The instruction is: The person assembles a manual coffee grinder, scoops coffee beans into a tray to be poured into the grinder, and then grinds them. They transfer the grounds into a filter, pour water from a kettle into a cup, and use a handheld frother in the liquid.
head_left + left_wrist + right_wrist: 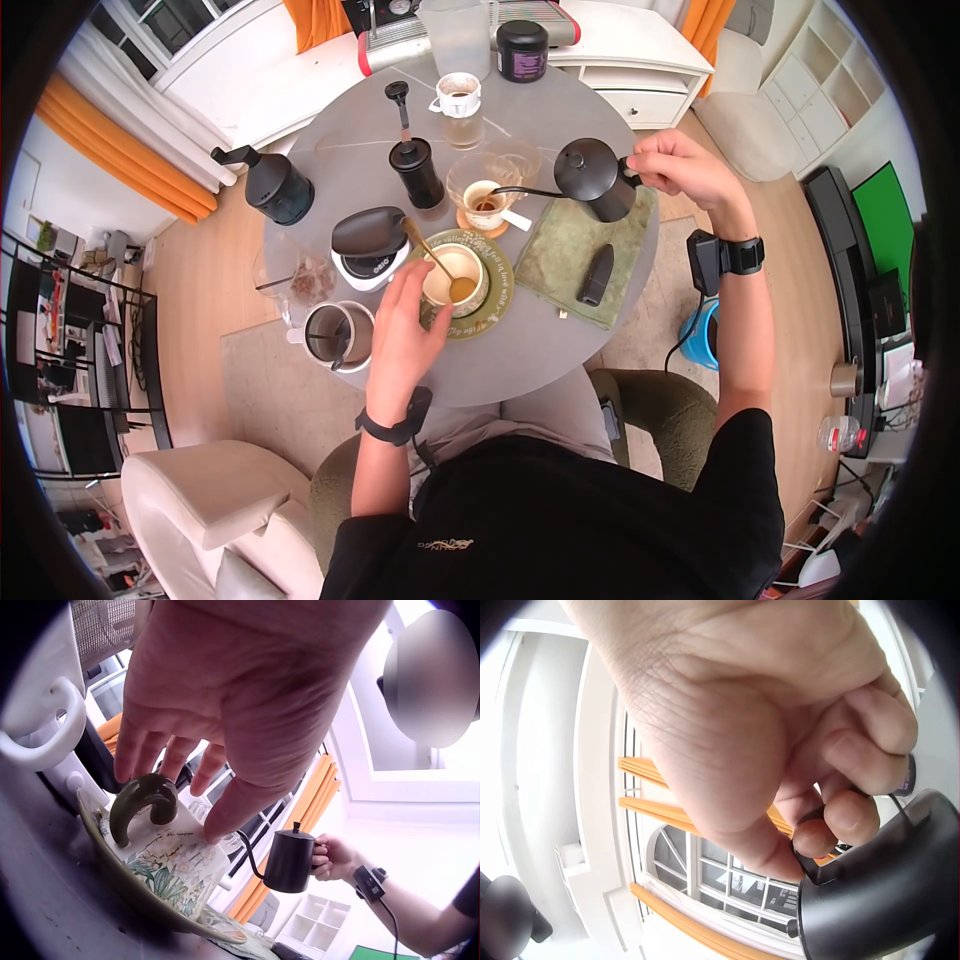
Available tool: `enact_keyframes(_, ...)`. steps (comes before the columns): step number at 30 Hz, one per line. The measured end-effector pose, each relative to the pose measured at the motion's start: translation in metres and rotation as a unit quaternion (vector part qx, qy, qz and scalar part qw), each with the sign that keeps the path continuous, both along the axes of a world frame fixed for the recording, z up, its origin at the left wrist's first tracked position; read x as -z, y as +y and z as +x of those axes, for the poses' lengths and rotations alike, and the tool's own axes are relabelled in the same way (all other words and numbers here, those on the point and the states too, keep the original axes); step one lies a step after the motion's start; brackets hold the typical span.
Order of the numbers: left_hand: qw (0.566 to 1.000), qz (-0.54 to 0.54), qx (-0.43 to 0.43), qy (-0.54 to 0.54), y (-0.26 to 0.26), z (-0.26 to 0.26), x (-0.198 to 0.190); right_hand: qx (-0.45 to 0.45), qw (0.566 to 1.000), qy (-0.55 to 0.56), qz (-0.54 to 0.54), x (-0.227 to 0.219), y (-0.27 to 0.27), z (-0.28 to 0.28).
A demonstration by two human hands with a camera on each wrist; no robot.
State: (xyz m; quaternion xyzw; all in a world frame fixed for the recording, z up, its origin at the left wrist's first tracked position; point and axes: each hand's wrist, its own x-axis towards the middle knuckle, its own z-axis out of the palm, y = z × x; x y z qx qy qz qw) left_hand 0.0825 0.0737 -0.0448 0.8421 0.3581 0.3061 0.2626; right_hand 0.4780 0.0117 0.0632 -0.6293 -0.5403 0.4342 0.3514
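Observation:
My left hand [402, 335] [232, 690] rests at the near left of a floral cup [438, 287] [180, 862], its fingers loosely extended and the thumb touching the cup. The cup has a green handle [136, 802] and sits on a green saucer [493, 318] [127, 889]; a gold spoon [428, 247] leans in it over brown liquid. My right hand [690, 170] [757, 735] grips the handle of a black gooseneck kettle [598, 180] [289, 861] [877, 885]. The kettle's spout ends over a small white dripper [483, 200] holding brown coffee, inside a glass vessel.
A white scale [370, 270] with a black object on top and a mug [338, 337] stand left. A grinder [417, 178] is behind; another dark grinder [278, 188] stands far left. A green cloth [560, 255] bears a black object [597, 275]. A black jar [522, 52] is farther back.

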Motion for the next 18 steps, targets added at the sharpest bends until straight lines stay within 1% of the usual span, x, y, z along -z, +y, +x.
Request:
enact_keyframes(1,1.0,-0.002,0.0,-0.001,0.0,0.0,0.0,0.009,1.0,0.027,0.0,0.006,-0.003,0.002)
enact_keyframes(2,1.0,-0.002,0.0,-0.002,0.0,0.0,0.0,0.008,1.0,0.027,0.0,0.013,-0.006,0.005)
enact_keyframes(4,1.0,-0.001,0.0,-0.001,0.0,0.0,0.0,0.04,0.995,0.095,0.011,0.029,-0.012,0.01)
enact_keyframes(6,1.0,-0.003,0.0,-0.001,0.0,0.0,0.0,0.043,0.993,0.111,0.016,0.044,-0.019,0.013)
enact_keyframes(8,1.0,-0.006,0.001,0.0,0.0,0.0,0.0,0.083,0.975,0.199,0.045,0.058,-0.026,0.013)
enact_keyframes(10,1.0,-0.005,-0.002,-0.004,0.0,0.001,0.0,0.084,0.972,0.215,0.055,0.07,-0.033,0.013)
enact_keyframes(13,1.0,-0.013,-0.005,-0.008,-0.001,0.002,0.0,0.126,0.925,0.348,0.086,0.093,-0.049,0.001)
enact_keyframes(14,1.0,-0.014,-0.001,-0.01,-0.002,0.002,0.0,0.129,0.925,0.346,0.086,0.1,-0.054,-0.006)
enact_keyframes(16,1.0,-0.013,-0.008,-0.007,-0.002,0.002,-0.002,0.186,0.882,0.426,0.074,0.111,-0.062,-0.027)
enact_keyframes(18,1.0,-0.013,-0.006,-0.006,-0.002,0.002,-0.002,0.204,0.877,0.429,0.072,0.115,-0.067,-0.052)
